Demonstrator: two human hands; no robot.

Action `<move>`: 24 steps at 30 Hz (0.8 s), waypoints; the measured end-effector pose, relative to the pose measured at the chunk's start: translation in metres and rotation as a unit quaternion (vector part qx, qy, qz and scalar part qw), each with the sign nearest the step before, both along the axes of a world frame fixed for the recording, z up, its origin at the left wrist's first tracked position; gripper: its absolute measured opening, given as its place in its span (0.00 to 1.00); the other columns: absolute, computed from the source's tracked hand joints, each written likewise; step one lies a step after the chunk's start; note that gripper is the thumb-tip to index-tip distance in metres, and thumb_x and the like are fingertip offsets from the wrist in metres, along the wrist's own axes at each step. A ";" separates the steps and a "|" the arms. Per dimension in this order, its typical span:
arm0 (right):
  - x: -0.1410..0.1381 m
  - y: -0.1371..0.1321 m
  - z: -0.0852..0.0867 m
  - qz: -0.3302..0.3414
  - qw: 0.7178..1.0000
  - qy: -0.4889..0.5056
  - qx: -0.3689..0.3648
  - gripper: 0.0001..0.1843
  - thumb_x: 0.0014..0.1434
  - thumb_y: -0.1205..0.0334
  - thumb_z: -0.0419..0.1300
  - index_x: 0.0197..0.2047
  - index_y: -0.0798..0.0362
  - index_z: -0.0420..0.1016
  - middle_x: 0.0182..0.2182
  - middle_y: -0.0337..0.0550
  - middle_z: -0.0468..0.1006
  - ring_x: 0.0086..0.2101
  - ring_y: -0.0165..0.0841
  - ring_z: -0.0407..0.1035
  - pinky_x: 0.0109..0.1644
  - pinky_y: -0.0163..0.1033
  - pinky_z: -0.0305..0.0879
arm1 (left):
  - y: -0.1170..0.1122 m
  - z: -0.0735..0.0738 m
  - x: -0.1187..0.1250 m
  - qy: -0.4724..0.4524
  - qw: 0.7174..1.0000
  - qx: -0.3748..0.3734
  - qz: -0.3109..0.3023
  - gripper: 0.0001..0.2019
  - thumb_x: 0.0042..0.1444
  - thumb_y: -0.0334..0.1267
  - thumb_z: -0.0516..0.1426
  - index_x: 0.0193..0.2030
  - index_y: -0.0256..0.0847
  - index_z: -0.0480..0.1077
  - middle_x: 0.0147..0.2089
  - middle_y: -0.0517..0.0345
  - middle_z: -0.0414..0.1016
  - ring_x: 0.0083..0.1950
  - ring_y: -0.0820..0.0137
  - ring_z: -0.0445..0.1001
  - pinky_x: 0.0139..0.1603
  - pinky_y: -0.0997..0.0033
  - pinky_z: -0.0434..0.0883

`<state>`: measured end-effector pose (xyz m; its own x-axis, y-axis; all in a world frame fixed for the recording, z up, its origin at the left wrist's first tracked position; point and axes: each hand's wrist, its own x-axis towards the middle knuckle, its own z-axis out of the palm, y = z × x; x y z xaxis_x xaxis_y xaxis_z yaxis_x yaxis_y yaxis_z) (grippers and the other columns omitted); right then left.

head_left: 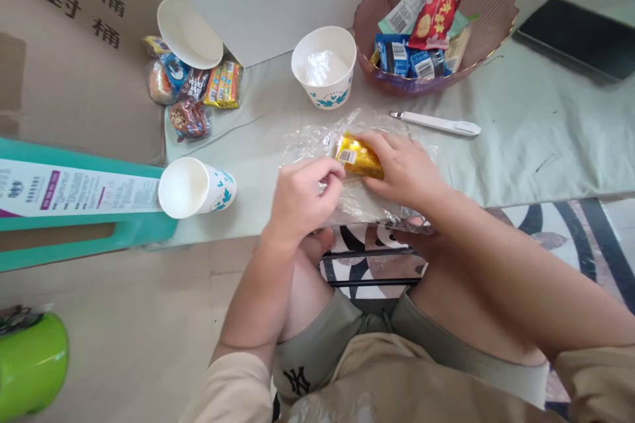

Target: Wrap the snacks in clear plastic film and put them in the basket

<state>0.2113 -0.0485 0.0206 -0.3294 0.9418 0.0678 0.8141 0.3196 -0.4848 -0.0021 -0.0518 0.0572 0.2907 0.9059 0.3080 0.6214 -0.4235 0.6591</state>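
A shiny gold snack packet (364, 157) with a barcode label lies over a crumpled clear plastic bag (354, 205) near the table's front edge. My right hand (403, 166) is closed around the right end of the packet, thumb below and fingers above. At its left end, my left hand (305, 198) is curled, with thumb and forefinger pinched at the packet's edge. Exactly what those fingertips grip is partly hidden. Behind the bag lies a white utility knife (436, 123). A paper cup (325, 82) with clear plastic inside stands just beyond my hands.
A pink glass bowl (483, 33) of wrapped snacks stands back right, beside a black phone (580, 36). To the left are a tipped paper cup (218, 193), another paper cup (191, 33), several wrapped snacks (193, 82) and a cardboard box (89, 79).
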 end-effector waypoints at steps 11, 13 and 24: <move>0.002 0.002 -0.003 -0.003 1.000 -0.002 -0.009 0.38 0.57 0.61 0.59 0.71 0.53 0.63 0.61 0.60 0.76 0.58 0.58 0.70 0.58 0.62 0.66 | 0.049 -0.041 0.012 -0.011 0.970 -0.195 0.141 0.10 0.59 0.43 0.63 0.29 0.42 0.72 0.28 0.59 0.74 0.30 0.70 0.69 0.35 0.67 0.66; 0.002 0.002 -0.005 -0.007 1.000 -0.002 -0.012 0.38 0.56 0.60 0.59 0.70 0.56 0.64 0.61 0.62 0.75 0.58 0.59 0.70 0.58 0.62 0.67 | 0.049 -0.042 0.012 -0.011 0.971 -0.209 0.118 0.16 0.61 0.45 0.61 0.24 0.42 0.69 0.24 0.60 0.69 0.29 0.70 0.65 0.33 0.68 0.63; -0.001 0.002 -0.008 -0.013 0.998 0.058 0.005 0.32 0.55 0.57 0.62 0.63 0.53 0.68 0.61 0.59 0.77 0.60 0.55 0.71 0.59 0.59 0.68 | 0.044 -0.026 0.001 -0.191 0.929 -0.313 -0.045 0.06 0.51 0.38 0.59 0.26 0.43 0.68 0.45 0.54 0.80 0.56 0.60 0.77 0.59 0.58 0.72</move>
<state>0.2107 -0.0470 0.0126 -0.2941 0.9490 0.1135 0.7611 0.3044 -0.5728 -0.0014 -0.0079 0.0315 0.3519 0.9196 -0.1747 0.2718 0.0782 0.9592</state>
